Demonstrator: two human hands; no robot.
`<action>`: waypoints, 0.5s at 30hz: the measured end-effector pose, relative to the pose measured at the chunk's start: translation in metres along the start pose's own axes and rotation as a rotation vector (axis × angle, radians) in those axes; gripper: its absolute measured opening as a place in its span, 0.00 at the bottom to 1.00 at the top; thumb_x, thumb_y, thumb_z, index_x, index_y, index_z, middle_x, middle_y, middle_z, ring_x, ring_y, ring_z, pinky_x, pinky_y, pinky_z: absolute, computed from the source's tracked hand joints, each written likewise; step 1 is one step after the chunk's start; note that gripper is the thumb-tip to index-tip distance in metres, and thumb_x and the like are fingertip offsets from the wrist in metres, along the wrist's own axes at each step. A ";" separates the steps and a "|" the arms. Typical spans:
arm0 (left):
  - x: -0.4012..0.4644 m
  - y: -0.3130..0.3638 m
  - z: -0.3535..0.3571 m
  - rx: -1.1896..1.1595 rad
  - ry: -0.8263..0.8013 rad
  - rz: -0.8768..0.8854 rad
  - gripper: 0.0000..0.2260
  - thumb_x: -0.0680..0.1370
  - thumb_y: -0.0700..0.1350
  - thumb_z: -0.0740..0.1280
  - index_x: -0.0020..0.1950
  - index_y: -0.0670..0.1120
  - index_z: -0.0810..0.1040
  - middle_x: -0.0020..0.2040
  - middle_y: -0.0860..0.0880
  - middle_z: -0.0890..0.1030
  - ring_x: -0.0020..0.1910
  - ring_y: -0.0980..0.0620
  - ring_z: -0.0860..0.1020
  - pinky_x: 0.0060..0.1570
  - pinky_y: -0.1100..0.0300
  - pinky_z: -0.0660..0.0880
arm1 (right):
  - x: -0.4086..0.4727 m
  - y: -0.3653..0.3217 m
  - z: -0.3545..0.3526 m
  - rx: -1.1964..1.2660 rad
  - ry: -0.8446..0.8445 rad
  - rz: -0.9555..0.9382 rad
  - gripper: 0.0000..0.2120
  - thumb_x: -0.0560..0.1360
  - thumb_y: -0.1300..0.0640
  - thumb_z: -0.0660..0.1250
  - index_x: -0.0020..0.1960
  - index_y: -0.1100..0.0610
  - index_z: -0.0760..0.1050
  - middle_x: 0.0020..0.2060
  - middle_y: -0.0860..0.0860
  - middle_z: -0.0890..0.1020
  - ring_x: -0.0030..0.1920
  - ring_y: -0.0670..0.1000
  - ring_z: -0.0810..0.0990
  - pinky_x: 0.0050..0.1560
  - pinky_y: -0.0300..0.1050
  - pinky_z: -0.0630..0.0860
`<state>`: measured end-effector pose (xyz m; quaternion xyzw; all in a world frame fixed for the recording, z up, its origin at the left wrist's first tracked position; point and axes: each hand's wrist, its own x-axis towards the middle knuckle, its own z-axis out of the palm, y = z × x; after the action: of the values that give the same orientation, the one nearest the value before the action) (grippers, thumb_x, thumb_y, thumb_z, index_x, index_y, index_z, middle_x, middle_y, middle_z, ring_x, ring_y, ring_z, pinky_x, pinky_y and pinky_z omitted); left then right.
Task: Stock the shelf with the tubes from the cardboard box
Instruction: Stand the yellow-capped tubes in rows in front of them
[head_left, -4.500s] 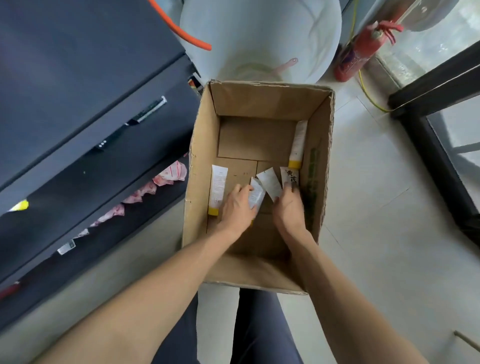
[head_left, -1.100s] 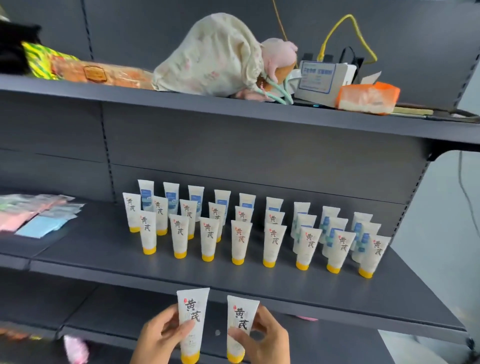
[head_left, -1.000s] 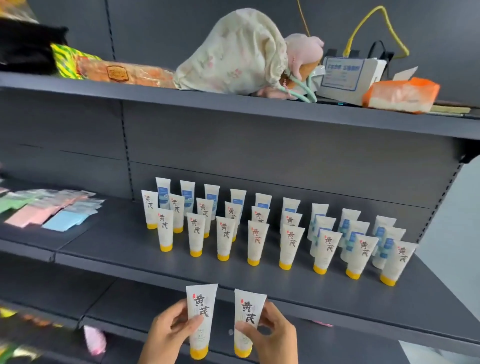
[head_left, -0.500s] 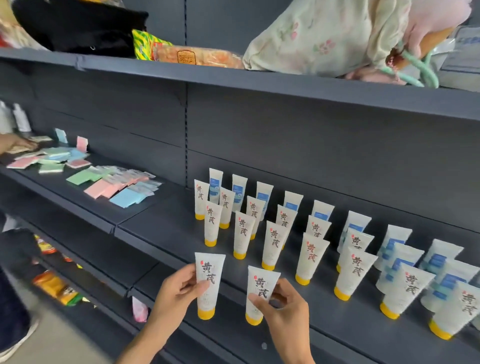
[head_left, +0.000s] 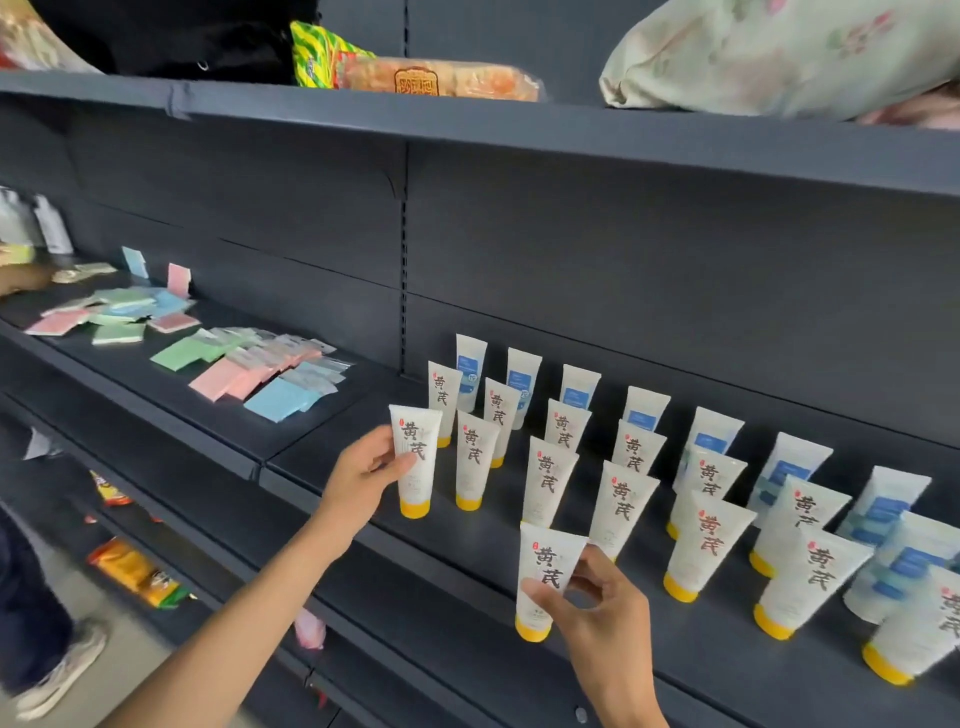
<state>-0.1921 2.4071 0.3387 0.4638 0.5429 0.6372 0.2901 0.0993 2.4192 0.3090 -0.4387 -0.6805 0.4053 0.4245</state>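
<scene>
The dark grey shelf (head_left: 363, 525) carries several white tubes (head_left: 618, 512) with yellow caps, standing cap-down in rows; the back row shows blue labels. My left hand (head_left: 358, 480) holds one more white tube (head_left: 414, 457) upright at the left end of the front row, its yellow cap at the shelf surface. My right hand (head_left: 597, 610) pinches another white tube (head_left: 545, 574) upright in front of the front row, near the shelf's front edge. The cardboard box is out of view.
Pink, green and blue flat packets (head_left: 244, 371) lie on the shelf section to the left. The upper shelf (head_left: 519, 130) holds a snack package (head_left: 415, 78) and a floral cloth bundle (head_left: 779, 52). Another person's hand (head_left: 21, 280) and shoe (head_left: 57, 675) show at far left.
Both hands have risen and reached forward over the shelf. The left tube has moved to the left end of the front row; the right tube has moved up in front of the rows.
</scene>
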 end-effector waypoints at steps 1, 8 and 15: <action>0.011 -0.002 -0.005 0.002 -0.011 -0.009 0.16 0.79 0.35 0.68 0.58 0.55 0.81 0.58 0.54 0.85 0.58 0.55 0.82 0.56 0.58 0.77 | 0.001 -0.001 0.004 -0.001 0.009 0.002 0.16 0.65 0.54 0.81 0.48 0.42 0.80 0.44 0.36 0.85 0.46 0.40 0.84 0.45 0.36 0.77; 0.066 -0.022 -0.027 0.033 -0.164 -0.055 0.14 0.80 0.35 0.67 0.64 0.47 0.78 0.60 0.54 0.84 0.60 0.57 0.81 0.55 0.64 0.78 | 0.009 -0.009 0.039 -0.003 0.089 0.013 0.18 0.65 0.55 0.81 0.47 0.38 0.79 0.43 0.37 0.86 0.47 0.39 0.83 0.47 0.36 0.75; 0.088 -0.040 -0.037 0.043 -0.236 -0.107 0.15 0.80 0.35 0.67 0.64 0.47 0.78 0.60 0.53 0.84 0.61 0.57 0.81 0.60 0.61 0.76 | 0.008 -0.016 0.060 0.001 0.144 0.030 0.18 0.66 0.56 0.81 0.49 0.39 0.80 0.45 0.39 0.86 0.47 0.43 0.84 0.50 0.41 0.76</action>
<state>-0.2663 2.4779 0.3257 0.5120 0.5423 0.5502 0.3756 0.0372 2.4114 0.3069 -0.4768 -0.6414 0.3791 0.4665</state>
